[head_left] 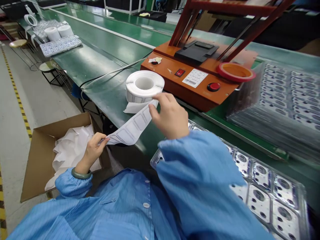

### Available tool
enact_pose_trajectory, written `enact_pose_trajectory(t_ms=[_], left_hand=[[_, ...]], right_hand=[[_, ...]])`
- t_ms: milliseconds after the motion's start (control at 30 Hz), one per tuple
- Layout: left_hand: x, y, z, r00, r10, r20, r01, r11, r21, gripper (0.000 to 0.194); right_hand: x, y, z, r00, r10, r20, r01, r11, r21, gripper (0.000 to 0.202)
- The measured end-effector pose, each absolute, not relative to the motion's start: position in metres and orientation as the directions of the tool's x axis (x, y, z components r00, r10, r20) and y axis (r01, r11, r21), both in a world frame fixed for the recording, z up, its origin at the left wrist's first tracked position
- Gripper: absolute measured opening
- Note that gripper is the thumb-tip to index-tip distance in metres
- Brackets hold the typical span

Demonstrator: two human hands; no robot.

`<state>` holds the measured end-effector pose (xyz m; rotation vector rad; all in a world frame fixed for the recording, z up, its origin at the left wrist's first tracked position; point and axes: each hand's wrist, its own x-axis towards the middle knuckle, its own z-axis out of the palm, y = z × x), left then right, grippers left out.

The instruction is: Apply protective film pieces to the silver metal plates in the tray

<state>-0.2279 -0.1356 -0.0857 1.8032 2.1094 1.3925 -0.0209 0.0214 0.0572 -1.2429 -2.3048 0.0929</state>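
A strip of labels (pixel 131 130) hangs in a shallow sag between my two hands. My left hand (pixel 95 146) pinches its lower end, above the cardboard box. Beside the label roll (pixel 145 87), my right hand (pixel 171 115) holds the strip's upper end between thumb and fingers. The white roll lies flat on the green bench, its hollow core facing up. Under my right sleeve is a clear tray of metal plates (pixel 260 196), partly covered by the sleeve.
An orange machine (pixel 195 76) with a red button stands behind the roll, a tape roll (pixel 235 71) on its corner. Stacked plastic trays (pixel 280 100) are at right. The cardboard box (pixel 37 163) at left holds crumpled white backing paper (pixel 71 150). More rolls (pixel 58 32) sit far left.
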Motion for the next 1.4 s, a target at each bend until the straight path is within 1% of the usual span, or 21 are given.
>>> enact_pose_trajectory(t_ms=[67, 133, 200, 267, 400, 500, 600, 633, 700, 767, 833, 933, 1033, 1067, 1133, 1167, 1200, 1233, 1267, 1333, 1400], left_hand=[[-0.229, -0.141, -0.083, -0.295, 0.778, 0.554, 0.801, -0.115, 0.588, 0.006], [-0.230, -0.147, -0.081, -0.271, 0.747, 0.607, 0.831, -0.138, 0.540, 0.003], [-0.233, -0.155, -0.078, -0.246, 0.725, 0.643, 0.859, -0.145, 0.491, 0.004], [-0.238, -0.162, -0.074, -0.225, 0.713, 0.665, 0.885, -0.136, 0.445, 0.007], [-0.263, -0.179, -0.061, -0.221, 0.663, 0.715, 0.938, -0.055, 0.341, 0.011], [-0.285, -0.192, -0.055, -0.243, 0.590, 0.770, 0.964, 0.061, 0.258, 0.012], [-0.293, -0.202, -0.058, -0.265, 0.512, 0.817, 0.964, 0.161, 0.212, 0.013], [-0.291, -0.203, -0.062, -0.269, 0.501, 0.823, 0.962, 0.179, 0.206, 0.014], [-0.282, -0.204, -0.073, -0.274, 0.503, 0.819, 0.960, 0.193, 0.203, 0.017], [-0.270, -0.201, -0.086, -0.287, 0.521, 0.804, 0.957, 0.200, 0.212, 0.019], [-0.258, -0.198, -0.099, -0.309, 0.527, 0.792, 0.950, 0.214, 0.229, 0.019], [-0.245, -0.194, -0.113, -0.345, 0.537, 0.770, 0.938, 0.225, 0.263, 0.018], [-0.236, -0.192, -0.117, -0.380, 0.514, 0.769, 0.925, 0.222, 0.309, 0.018], [-0.233, -0.191, -0.116, -0.391, 0.501, 0.772, 0.920, 0.215, 0.326, 0.018], [-0.226, -0.188, -0.113, -0.409, 0.478, 0.777, 0.912, 0.190, 0.363, 0.019], [-0.223, -0.187, -0.112, -0.416, 0.471, 0.778, 0.908, 0.172, 0.382, 0.020], [-0.219, -0.185, -0.110, -0.423, 0.467, 0.776, 0.904, 0.153, 0.400, 0.020], [-0.216, -0.183, -0.109, -0.429, 0.468, 0.772, 0.898, 0.132, 0.419, 0.020], [-0.212, -0.181, -0.108, -0.437, 0.472, 0.766, 0.891, 0.112, 0.440, 0.019], [-0.206, -0.179, -0.106, -0.456, 0.490, 0.743, 0.871, 0.073, 0.486, 0.018], [-0.202, -0.178, -0.103, -0.481, 0.529, 0.699, 0.837, 0.041, 0.546, 0.016]], right_hand=[[-0.038, 0.053, 0.065, -0.518, 0.788, 0.333, 0.759, 0.603, -0.246, 0.036], [-0.053, 0.079, 0.071, -0.604, 0.774, 0.191, 0.751, 0.633, -0.189, 0.047], [-0.066, 0.096, 0.074, -0.642, 0.764, 0.070, 0.755, 0.645, -0.116, 0.046], [-0.076, 0.106, 0.076, -0.639, 0.769, 0.026, 0.767, 0.639, -0.058, 0.042], [-0.091, 0.106, 0.076, -0.621, 0.780, 0.072, 0.781, 0.624, -0.017, 0.040], [-0.099, 0.098, 0.075, -0.620, 0.770, 0.148, 0.775, 0.631, -0.033, 0.042], [-0.100, 0.083, 0.075, -0.652, 0.732, 0.196, 0.737, 0.673, -0.064, 0.048], [-0.098, 0.075, 0.074, -0.681, 0.697, 0.223, 0.699, 0.710, -0.085, 0.049], [-0.093, 0.058, 0.072, -0.784, 0.556, 0.276, 0.544, 0.830, -0.127, 0.051], [-0.087, 0.037, 0.068, -0.892, 0.393, 0.222, 0.366, 0.918, -0.151, 0.051], [-0.083, 0.018, 0.060, -0.941, 0.290, 0.173, 0.263, 0.951, -0.161, 0.049], [-0.080, -0.006, 0.047, -0.971, 0.205, 0.124, 0.186, 0.972, -0.146, 0.045], [-0.078, -0.028, 0.036, -0.963, 0.213, 0.167, 0.187, 0.970, -0.158, 0.040], [-0.076, -0.036, 0.033, -0.947, 0.259, 0.190, 0.221, 0.955, -0.199, 0.035], [-0.074, -0.051, 0.027, -0.886, 0.430, 0.173, 0.347, 0.863, -0.367, 0.028], [-0.073, -0.059, 0.023, -0.831, 0.545, 0.110, 0.433, 0.759, -0.487, 0.028], [-0.072, -0.065, 0.018, -0.789, 0.614, 0.011, 0.475, 0.622, -0.622, 0.030], [-0.073, -0.071, 0.012, -0.766, 0.636, -0.090, 0.464, 0.450, -0.763, 0.029], [-0.074, -0.075, 0.005, -0.754, 0.631, -0.182, 0.426, 0.259, -0.867, 0.029], [-0.078, -0.080, -0.010, -0.743, 0.614, -0.265, 0.384, 0.067, -0.921, 0.030], [-0.083, -0.081, -0.025, -0.712, 0.630, -0.310, 0.369, -0.040, -0.929, 0.032]])
